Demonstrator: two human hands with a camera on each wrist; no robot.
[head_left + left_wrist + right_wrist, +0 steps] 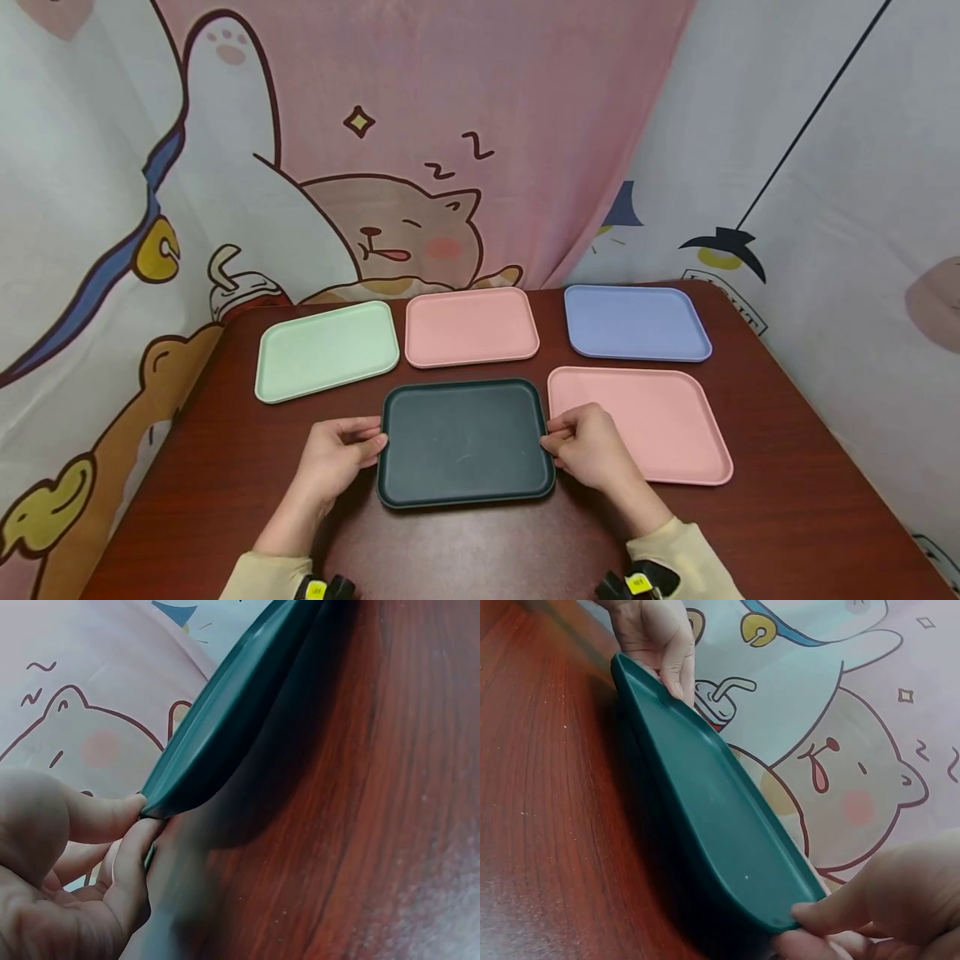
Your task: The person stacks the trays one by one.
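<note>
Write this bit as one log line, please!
left hand: pinches dark green tray | right hand: pinches opposite end | blue tray: on table

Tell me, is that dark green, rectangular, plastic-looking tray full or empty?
The dark green tray is empty. In the head view, nothing lies in it, while the left hand and right hand pinch opposite ends.

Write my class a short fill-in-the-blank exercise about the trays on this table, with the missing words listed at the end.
1. The left hand and right hand hold the dark green tray, one of ____ trays in view.
2. From the person's side, the blue tray lies to the ____ of the far pink tray.
3. The front right tray is coloured ____.
4. The leftmost tray is pale ____.

Missing words: five; right; pink; green.
</note>
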